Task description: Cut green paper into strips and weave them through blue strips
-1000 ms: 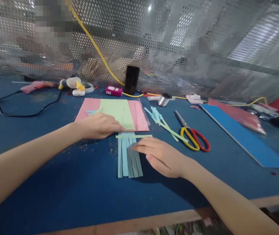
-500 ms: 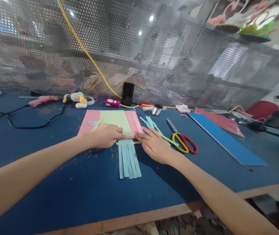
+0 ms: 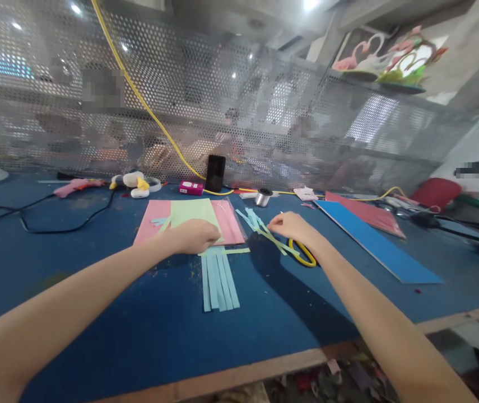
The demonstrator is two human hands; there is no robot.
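On the pink and light green paper sheets point(image 3: 191, 211) rests my left hand point(image 3: 195, 235), fingers curled downward; their tips are partly hidden. Below it, several light blue paper strips point(image 3: 218, 282) lie side by side, their upper ends crossed by a light green strip point(image 3: 237, 251). My right hand point(image 3: 296, 226) is over the scissors point(image 3: 306, 257), covering the blades and most of the red handle. Its fingertips are drawn together beside a loose pile of blue and green paper strips point(image 3: 256, 220); what they pinch, if anything, is too small to make out.
Wire spool point(image 3: 263, 197), black phone point(image 3: 215, 173) and magenta box point(image 3: 191, 188) stand along the back. A pink glue gun point(image 3: 77, 186) with a black cord lies left. At right are a blue board point(image 3: 377, 240) and a red sheet pack point(image 3: 365, 212).
My right hand has left the edge of the pink sheet and moved right, over the scissors beside the loose strips. My left hand stays on the sheets, fingers more curled. The camera view has shifted slightly.
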